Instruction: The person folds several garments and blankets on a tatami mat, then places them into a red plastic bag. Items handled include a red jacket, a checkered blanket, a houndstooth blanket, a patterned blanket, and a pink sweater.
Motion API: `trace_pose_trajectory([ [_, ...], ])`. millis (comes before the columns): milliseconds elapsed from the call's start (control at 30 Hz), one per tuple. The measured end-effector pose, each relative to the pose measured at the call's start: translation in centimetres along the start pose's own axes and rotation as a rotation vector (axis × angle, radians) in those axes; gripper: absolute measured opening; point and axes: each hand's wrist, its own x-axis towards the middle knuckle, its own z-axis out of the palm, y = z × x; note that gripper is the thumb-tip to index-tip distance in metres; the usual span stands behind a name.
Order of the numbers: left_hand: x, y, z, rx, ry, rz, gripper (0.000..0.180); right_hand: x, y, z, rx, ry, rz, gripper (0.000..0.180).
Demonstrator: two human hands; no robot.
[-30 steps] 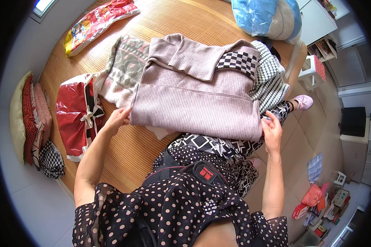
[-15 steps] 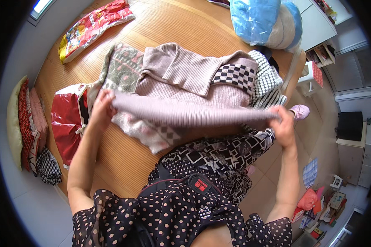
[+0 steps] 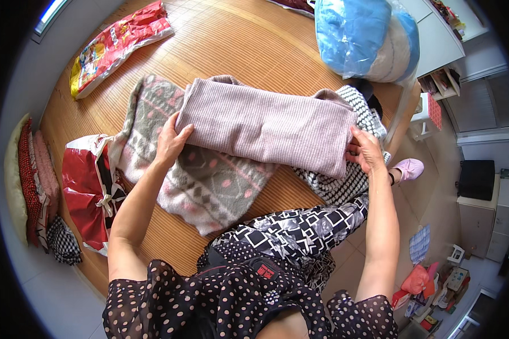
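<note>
A mauve ribbed knit sweater (image 3: 266,125) lies folded into a long band across the woven mat. My left hand (image 3: 171,141) grips its left end, thumb on top. My right hand (image 3: 366,151) pinches its right end. Under the sweater lies a grey and pink patterned knit (image 3: 201,189), spread flat. A black and white checked garment (image 3: 350,181) shows beneath the sweater's right end.
A red plastic bag (image 3: 87,189) sits to my left, cushions (image 3: 31,181) beyond it. A colourful flat package (image 3: 116,48) lies at the far left. A blue and white bundle in clear plastic (image 3: 365,37) rests at the far right. My patterned trouser leg (image 3: 300,231) reaches off the mat.
The sweater was spread wide a second ago. Both hands lifted its near edge and folded it away from me, so it now lies as a narrow band, uncovering the patterned knit.
</note>
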Motion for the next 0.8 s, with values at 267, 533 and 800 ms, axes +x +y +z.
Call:
trace_pose_trajectory([
  [267,3.7,1.5,-0.1,-0.741,-0.327,-0.38,0.037,-1.8,-1.7,5.2,0.165,-0.096,-0.224,0.051],
  [533,-4.7,7.5,1.8,-1.069,-0.371,-0.135,0.062,-12.1,-7.0,-2.1,0.214,0.241,-0.432,0.052],
  [800,-11.5,3.7,12.0,-0.115,-0.242,0.378,0.057,-7.2,12.3,-16.7,-0.044,0.361,-0.052,0.045],
])
